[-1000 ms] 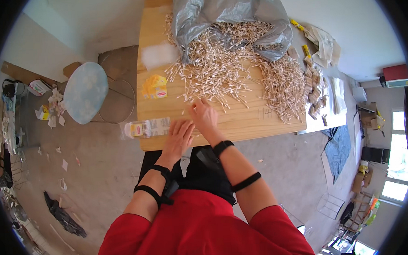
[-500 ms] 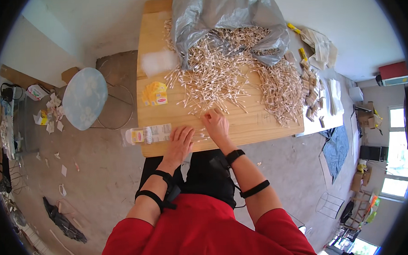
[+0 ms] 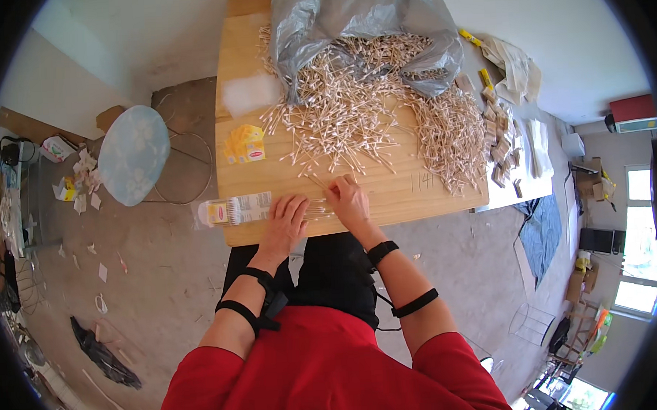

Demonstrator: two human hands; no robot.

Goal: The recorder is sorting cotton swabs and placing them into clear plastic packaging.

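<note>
Near the table's front edge my left hand (image 3: 285, 220) rests with its fingers bent and close together over a few cotton swabs (image 3: 315, 210), whose ends stick out to the right. Under its left side runs a clear plastic bag (image 3: 254, 207) with a yellow and white card and a row of swabs inside. Just to the right, my right hand (image 3: 349, 202) is closed in a pinch on a cotton swab (image 3: 317, 181) that slants up and left from the fingertips. Beyond both hands spreads a large loose heap of cotton swabs (image 3: 339, 116).
A grey plastic sack (image 3: 364, 13) spills swabs at the far end of the wooden table (image 3: 268, 174). Yellow cards (image 3: 245, 144) and a whitish stack (image 3: 250, 95) lie left. Bundled swabs (image 3: 503, 142) cover a white surface at right. A round stool (image 3: 134, 155) stands left.
My right hand now has a swab showing at its fingertips, pointing toward the heap. My left hand stays over the swabs. The whole view has shifted slightly.
</note>
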